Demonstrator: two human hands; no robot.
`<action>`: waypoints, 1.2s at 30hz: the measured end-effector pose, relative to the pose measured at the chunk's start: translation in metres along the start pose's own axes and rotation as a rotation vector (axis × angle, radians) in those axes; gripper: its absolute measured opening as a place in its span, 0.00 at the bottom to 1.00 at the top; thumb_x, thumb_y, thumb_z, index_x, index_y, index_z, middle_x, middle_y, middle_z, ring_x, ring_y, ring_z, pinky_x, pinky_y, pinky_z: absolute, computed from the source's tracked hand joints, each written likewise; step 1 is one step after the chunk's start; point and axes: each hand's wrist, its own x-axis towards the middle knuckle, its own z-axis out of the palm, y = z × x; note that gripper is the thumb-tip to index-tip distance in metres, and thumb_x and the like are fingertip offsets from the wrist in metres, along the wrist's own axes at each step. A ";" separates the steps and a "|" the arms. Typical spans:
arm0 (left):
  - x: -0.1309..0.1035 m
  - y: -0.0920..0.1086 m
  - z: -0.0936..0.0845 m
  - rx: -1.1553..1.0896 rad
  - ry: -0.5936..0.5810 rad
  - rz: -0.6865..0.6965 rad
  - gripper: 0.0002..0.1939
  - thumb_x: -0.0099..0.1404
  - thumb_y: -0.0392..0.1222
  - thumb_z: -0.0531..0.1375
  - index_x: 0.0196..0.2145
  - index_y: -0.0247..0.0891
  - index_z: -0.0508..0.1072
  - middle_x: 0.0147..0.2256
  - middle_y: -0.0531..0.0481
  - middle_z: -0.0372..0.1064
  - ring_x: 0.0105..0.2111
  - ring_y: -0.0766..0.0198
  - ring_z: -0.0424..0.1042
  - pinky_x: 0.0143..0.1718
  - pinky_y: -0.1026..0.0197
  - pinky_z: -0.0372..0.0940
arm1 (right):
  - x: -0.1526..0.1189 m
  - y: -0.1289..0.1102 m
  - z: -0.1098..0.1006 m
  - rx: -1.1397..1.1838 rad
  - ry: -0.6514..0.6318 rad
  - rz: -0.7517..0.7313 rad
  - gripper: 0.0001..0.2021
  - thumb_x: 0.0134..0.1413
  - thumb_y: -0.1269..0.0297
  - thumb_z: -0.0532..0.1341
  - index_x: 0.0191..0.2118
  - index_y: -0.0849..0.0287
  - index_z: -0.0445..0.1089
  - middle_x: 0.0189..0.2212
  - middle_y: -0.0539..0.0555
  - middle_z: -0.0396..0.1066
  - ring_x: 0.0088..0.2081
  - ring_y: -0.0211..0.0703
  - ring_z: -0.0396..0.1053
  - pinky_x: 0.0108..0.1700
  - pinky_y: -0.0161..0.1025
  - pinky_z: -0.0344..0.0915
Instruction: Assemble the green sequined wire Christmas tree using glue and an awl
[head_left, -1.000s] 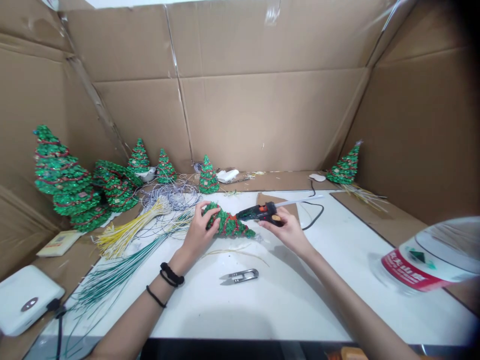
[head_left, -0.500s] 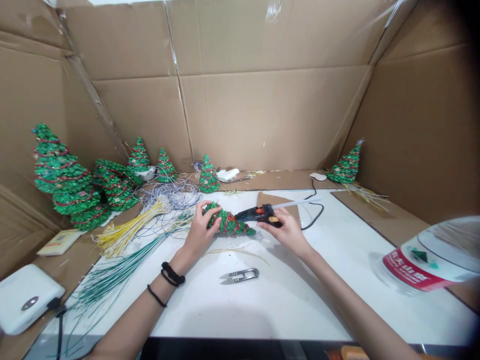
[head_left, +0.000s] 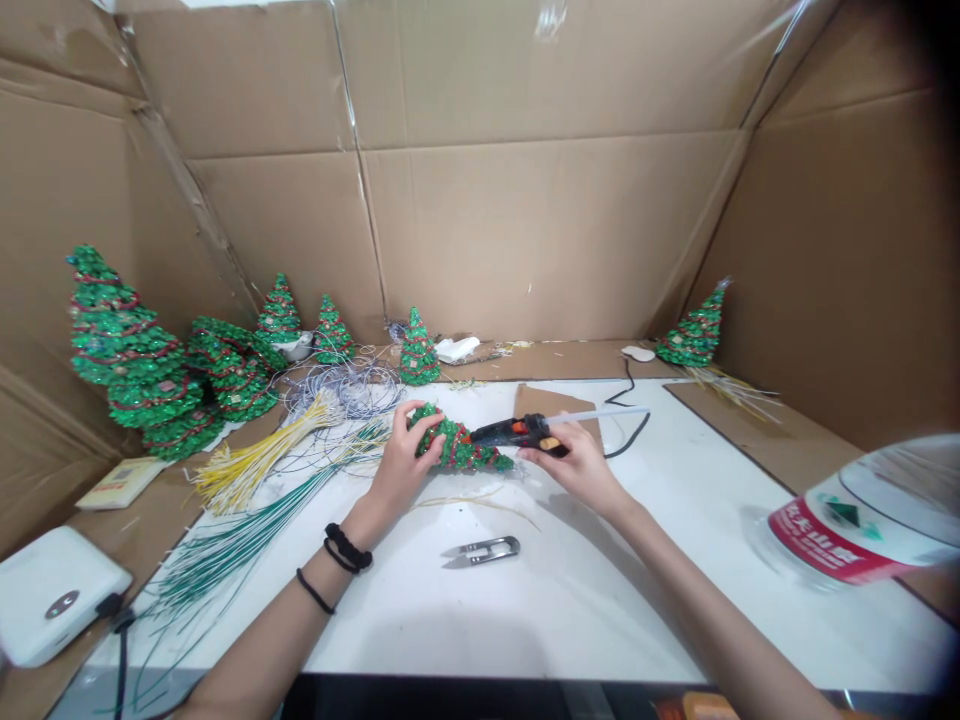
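Note:
A small green Christmas tree ornament with red garland lies on its side, tip to the right. My left hand is wrapped round its base end. In my right hand is a black and orange hot glue gun, a pale glue stick sticking out of its back. The gun's nozzle points left at the tree's side; whether it touches cannot be made out. Below the tree, thread snips lie on the white table.
Yellow wires, green wires and tangled thin wire lie to the left. Several finished trees stand along the back left, one tree at back right. A large plastic bottle is at right, a white box at left.
The back of the glue gun and its stick have tilted slightly down. Both hands keep their holds, and the tree stays nearly in place.

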 end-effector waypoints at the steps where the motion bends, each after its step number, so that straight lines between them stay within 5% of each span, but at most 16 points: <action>1: 0.000 0.000 0.000 0.007 0.003 0.005 0.13 0.65 0.43 0.52 0.47 0.42 0.68 0.51 0.44 0.50 0.50 0.55 0.61 0.31 0.60 0.74 | 0.000 0.000 0.000 0.002 0.001 0.001 0.15 0.49 0.50 0.61 0.35 0.55 0.73 0.30 0.55 0.73 0.36 0.50 0.63 0.40 0.46 0.61; 7: 0.000 0.000 0.000 -0.011 -0.002 0.012 0.14 0.65 0.43 0.52 0.47 0.41 0.68 0.51 0.44 0.50 0.44 0.59 0.66 0.29 0.60 0.74 | 0.001 0.000 0.000 0.002 -0.002 0.007 0.14 0.49 0.50 0.61 0.35 0.55 0.73 0.28 0.55 0.72 0.34 0.49 0.63 0.40 0.46 0.60; 17: 0.000 -0.001 0.000 -0.013 -0.009 -0.001 0.14 0.65 0.43 0.52 0.47 0.42 0.68 0.51 0.44 0.49 0.49 0.57 0.61 0.31 0.61 0.73 | 0.001 0.000 0.001 -0.004 -0.003 -0.003 0.14 0.49 0.50 0.61 0.33 0.55 0.73 0.28 0.55 0.72 0.33 0.49 0.63 0.39 0.45 0.60; 24: -0.001 -0.001 0.001 0.087 0.021 0.028 0.13 0.66 0.42 0.52 0.47 0.42 0.68 0.52 0.44 0.51 0.49 0.57 0.63 0.44 0.52 0.69 | 0.000 0.001 0.001 0.017 0.010 0.017 0.16 0.48 0.48 0.61 0.33 0.56 0.74 0.27 0.56 0.72 0.34 0.50 0.63 0.37 0.44 0.61; 36: -0.001 0.000 0.001 -0.035 0.004 -0.002 0.14 0.65 0.43 0.52 0.47 0.42 0.68 0.51 0.44 0.50 0.43 0.60 0.66 0.29 0.60 0.74 | 0.001 -0.001 0.000 0.015 0.006 0.016 0.16 0.48 0.48 0.61 0.32 0.56 0.74 0.26 0.55 0.71 0.32 0.49 0.63 0.36 0.44 0.60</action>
